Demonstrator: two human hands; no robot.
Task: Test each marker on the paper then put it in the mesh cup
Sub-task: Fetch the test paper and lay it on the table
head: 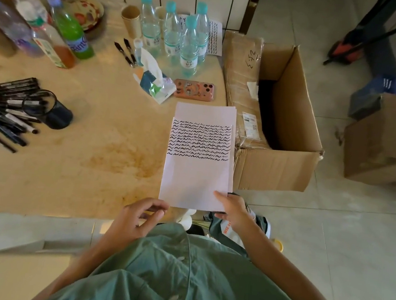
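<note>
White paper (195, 182), its upper half filled with rows of black test squiggles, is pinched at its near right corner by the thumb and fingers of a person's right hand (230, 210), the thumb lying on top of the sheet. That sheet rests on a small stack of other sheets at the right edge of a beige countertop (93, 137), and its near end reaches past the counter's front edge. The left hand (137, 218) hovers just beside the sheet's near left corner, fingers loosely curled and holding nothing. The person wears a green shirt (175, 284).

Well apart to the left, the black mesh cup (49, 111) lies tipped on its side, its mouth facing a loose pile of black markers (7, 111) spread on the counter; a few seem to reach into the opening. Two more dark pens (126, 52) lie farther back, near a tissue pack (154, 81) and a phone in a pink patterned case (194, 90).

Four clear water bottles with teal caps (176, 35) stand at the back by the tiled wall, with a second scribbled sheet (215, 38) behind them. Several drink bottles (45, 24) cluster at the far left. An open cardboard box (283, 120) sits on the floor against the counter's right end.
</note>
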